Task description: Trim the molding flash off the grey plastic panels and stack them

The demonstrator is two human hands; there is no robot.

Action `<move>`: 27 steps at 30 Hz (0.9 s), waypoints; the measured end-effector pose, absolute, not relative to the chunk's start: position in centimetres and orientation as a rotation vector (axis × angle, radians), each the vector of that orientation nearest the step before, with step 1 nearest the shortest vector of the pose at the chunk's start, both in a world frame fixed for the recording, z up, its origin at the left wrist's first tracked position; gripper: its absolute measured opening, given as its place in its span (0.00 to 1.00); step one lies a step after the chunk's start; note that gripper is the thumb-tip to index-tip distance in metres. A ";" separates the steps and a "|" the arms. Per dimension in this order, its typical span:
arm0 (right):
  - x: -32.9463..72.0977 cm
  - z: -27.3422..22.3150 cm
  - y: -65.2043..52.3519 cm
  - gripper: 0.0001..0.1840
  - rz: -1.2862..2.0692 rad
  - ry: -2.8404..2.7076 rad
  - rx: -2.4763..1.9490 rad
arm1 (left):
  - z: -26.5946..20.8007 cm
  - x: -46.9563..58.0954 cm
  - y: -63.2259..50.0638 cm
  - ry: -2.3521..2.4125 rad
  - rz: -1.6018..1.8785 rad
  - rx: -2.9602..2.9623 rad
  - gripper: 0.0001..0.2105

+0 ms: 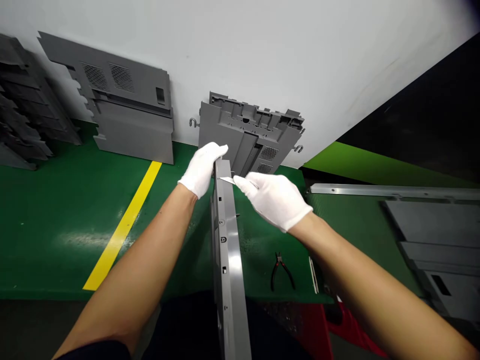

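Note:
A grey plastic panel (235, 260) stands on edge before me, its narrow side with small cut-outs facing up. My left hand (202, 167), in a white glove, grips the panel's far end with the fingers wrapped over it. In my gloved right hand (275, 197) is a knife with a thin pointed blade (227, 180); the fingers are closed round its handle, which is mostly hidden. The blade tip lies at the panel's top edge, close to my left hand. Whether it touches the plastic, I cannot tell.
Grey panels (131, 115) lean on the white wall, another panel (243, 135) beyond my hands. Cutting pliers (279, 270) lie on the green table (180, 270), which has a yellow stripe (125, 225). At right, a panel (446, 255) rests on a green belt (352, 220) beside a metal rail (393, 191).

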State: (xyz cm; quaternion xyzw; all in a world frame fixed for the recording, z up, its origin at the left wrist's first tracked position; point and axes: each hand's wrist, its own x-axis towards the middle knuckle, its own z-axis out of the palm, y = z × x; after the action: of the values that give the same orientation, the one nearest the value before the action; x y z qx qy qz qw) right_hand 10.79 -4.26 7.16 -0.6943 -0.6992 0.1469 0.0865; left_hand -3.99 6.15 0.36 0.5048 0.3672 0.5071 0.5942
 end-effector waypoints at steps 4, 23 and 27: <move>9.8 8.2 -1.8 0.33 0.349 -2.180 -2.208 | 0.1 -4.2 6.4 0.841 1.167 1.148 0.15; 9.5 9.3 0.7 0.38 0.173 -2.446 -2.201 | 0.3 -3.9 7.1 0.917 1.097 1.027 0.16; 9.4 9.5 0.6 0.37 0.155 -2.456 -2.210 | 0.6 -3.8 7.0 0.951 1.097 1.024 0.15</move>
State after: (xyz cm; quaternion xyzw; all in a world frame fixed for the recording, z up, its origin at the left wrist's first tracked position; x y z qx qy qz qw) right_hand 9.43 0.55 9.47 -0.6660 -0.7399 0.0466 -0.0829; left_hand -3.76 6.96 0.58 0.4474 0.4156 0.4791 0.6306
